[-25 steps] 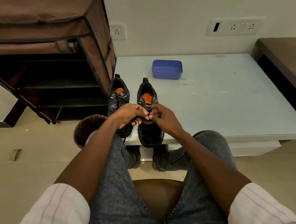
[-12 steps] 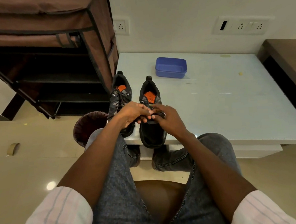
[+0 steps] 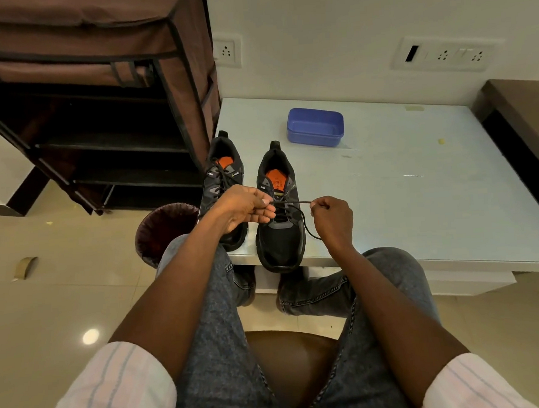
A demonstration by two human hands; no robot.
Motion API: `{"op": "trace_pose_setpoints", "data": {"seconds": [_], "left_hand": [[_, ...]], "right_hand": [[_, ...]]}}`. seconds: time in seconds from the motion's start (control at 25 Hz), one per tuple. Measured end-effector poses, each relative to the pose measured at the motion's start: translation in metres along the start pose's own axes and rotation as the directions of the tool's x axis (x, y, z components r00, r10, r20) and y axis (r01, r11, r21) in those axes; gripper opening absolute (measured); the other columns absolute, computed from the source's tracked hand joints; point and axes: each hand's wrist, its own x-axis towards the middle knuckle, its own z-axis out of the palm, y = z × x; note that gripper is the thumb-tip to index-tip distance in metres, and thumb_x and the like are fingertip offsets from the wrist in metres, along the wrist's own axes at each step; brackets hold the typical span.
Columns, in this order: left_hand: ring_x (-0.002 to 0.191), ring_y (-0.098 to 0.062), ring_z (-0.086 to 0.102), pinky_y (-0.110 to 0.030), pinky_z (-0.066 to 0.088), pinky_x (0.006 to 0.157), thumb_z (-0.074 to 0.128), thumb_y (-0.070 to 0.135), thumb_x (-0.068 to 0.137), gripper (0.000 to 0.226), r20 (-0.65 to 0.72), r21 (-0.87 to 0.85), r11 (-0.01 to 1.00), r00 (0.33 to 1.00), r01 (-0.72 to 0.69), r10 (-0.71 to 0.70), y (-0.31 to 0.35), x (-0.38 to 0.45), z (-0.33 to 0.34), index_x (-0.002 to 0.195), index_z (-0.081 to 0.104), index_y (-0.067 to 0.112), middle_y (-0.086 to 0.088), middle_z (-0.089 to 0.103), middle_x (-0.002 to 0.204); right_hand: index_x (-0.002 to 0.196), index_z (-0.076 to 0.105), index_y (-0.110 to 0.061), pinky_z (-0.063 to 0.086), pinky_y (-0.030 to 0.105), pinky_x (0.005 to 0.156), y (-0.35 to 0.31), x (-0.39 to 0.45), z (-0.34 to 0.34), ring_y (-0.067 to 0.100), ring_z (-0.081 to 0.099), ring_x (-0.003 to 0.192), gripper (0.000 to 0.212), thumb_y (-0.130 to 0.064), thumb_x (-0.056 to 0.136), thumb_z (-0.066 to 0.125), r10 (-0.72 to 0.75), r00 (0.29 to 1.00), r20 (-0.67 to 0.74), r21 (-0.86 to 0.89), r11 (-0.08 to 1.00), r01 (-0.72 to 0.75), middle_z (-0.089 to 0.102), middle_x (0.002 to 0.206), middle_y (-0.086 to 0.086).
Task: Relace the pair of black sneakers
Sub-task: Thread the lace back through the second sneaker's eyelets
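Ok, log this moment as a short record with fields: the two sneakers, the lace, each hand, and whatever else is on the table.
right sneaker: on table edge, toe toward person
left sneaker: beside it, partly hidden by left hand
lace: stretched between both hands over right sneaker
left hand: pinches one lace end
right hand: pinches other lace end, pulled outward
blue container: behind the sneakers

Striped pale sleeves [image 3: 115, 393], grey jeans [image 3: 214, 349]
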Motion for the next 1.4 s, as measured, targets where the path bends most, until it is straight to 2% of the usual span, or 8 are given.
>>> {"op": "trace_pose_setpoints", "data": {"seconds": [0.12,0.24,0.4,0.6,0.76,1.0,1.2,1.4], "left_hand": [[0.063,-0.019,0.071,-0.025,0.059,0.057,0.063,0.001,0.094,0.009,-0.039,0.001,1.0,0.999,-0.028,0.028,-0.002,-0.003,0.004,0.1,0.062,-0.006,-0.019,0.071,0.082],[0.05,-0.012,0.058,-0.019,0.048,0.044,0.075,0.009,0.086,0.013,-0.126,0.096,0.993,0.989,-0.064,0.076,-0.003,-0.002,0.007,0.086,0.067,-0.001,-0.011,0.065,0.069],[0.049,-0.01,0.048,-0.018,0.04,0.043,0.08,0.012,0.082,0.016,-0.128,0.064,0.995,0.988,-0.074,0.082,-0.001,-0.001,0.006,0.083,0.07,-0.001,-0.005,0.058,0.063],[0.049,-0.009,0.049,-0.019,0.04,0.044,0.08,0.012,0.081,0.015,-0.089,0.09,0.994,0.994,-0.055,0.063,-0.002,0.0,0.004,0.082,0.07,0.001,-0.004,0.058,0.06],[0.048,-0.009,0.049,-0.019,0.04,0.045,0.08,0.011,0.081,0.016,-0.101,0.084,0.995,0.993,-0.054,0.062,-0.002,0.004,0.005,0.085,0.071,-0.002,-0.003,0.058,0.059],[0.053,-0.01,0.054,-0.02,0.046,0.049,0.067,0.001,0.09,0.01,-0.283,0.101,0.991,0.953,-0.086,0.111,-0.007,0.017,0.007,0.08,0.071,0.004,-0.007,0.063,0.069],[0.059,-0.014,0.059,-0.026,0.052,0.059,0.065,-0.002,0.089,0.016,-0.292,0.11,0.992,0.952,-0.057,0.087,-0.013,0.031,0.008,0.077,0.071,0.006,-0.011,0.067,0.074],[0.057,-0.013,0.059,-0.023,0.052,0.057,0.063,-0.001,0.09,0.013,-0.3,0.109,0.993,0.95,-0.052,0.083,-0.015,0.036,0.009,0.08,0.07,0.003,-0.011,0.066,0.075]], "right_hand": [[0.104,0.074,-0.011,0.046,0.023,0.071,0.002,-0.002,0.0,0.016,0.063,0.084,0.023,-0.012,0.096,0.053,0.03,0.999,-0.036,-0.07,0.997,-0.032,0.074,0.105,0.007],[0.121,0.069,-0.016,0.04,0.028,0.1,-0.002,-0.005,0.001,0.019,0.054,0.118,0.029,-0.016,0.093,0.063,-0.185,0.983,0.004,-0.1,0.978,0.185,0.066,0.126,0.002],[0.119,0.071,-0.015,0.038,0.004,0.084,-0.02,-0.011,0.01,0.005,0.058,0.1,0.026,-0.015,0.094,0.064,-0.315,0.909,0.273,0.117,0.949,0.293,0.069,0.113,-0.006],[0.11,0.075,-0.018,0.043,0.003,0.079,-0.019,-0.008,0.017,-0.007,0.061,0.084,0.02,-0.015,0.093,0.066,-0.332,0.901,0.28,0.198,0.938,0.285,0.071,0.099,-0.01],[0.108,0.076,-0.013,0.054,0.022,0.085,-0.018,0.001,0.018,0.01,0.068,0.091,0.018,-0.014,0.092,0.067,-0.276,0.911,0.307,0.251,0.947,0.202,0.075,0.099,0.0],[0.101,0.075,-0.01,0.051,0.029,0.084,-0.015,0.011,0.034,0.014,0.061,0.087,0.019,-0.009,0.095,0.057,-0.295,0.946,0.134,0.08,0.955,0.286,0.071,0.098,0.005],[0.101,0.072,-0.008,0.032,0.008,0.071,-0.017,0.016,0.045,0.012,0.049,0.085,0.021,-0.01,0.097,0.051,-0.348,0.923,0.165,-0.055,0.931,0.361,0.06,0.102,0.008],[0.102,0.067,-0.003,0.032,0.009,0.065,-0.019,0.015,0.051,0.012,0.048,0.08,0.02,-0.007,0.098,0.047,-0.361,0.918,0.164,-0.135,0.914,0.383,0.052,0.101,0.002]]}}
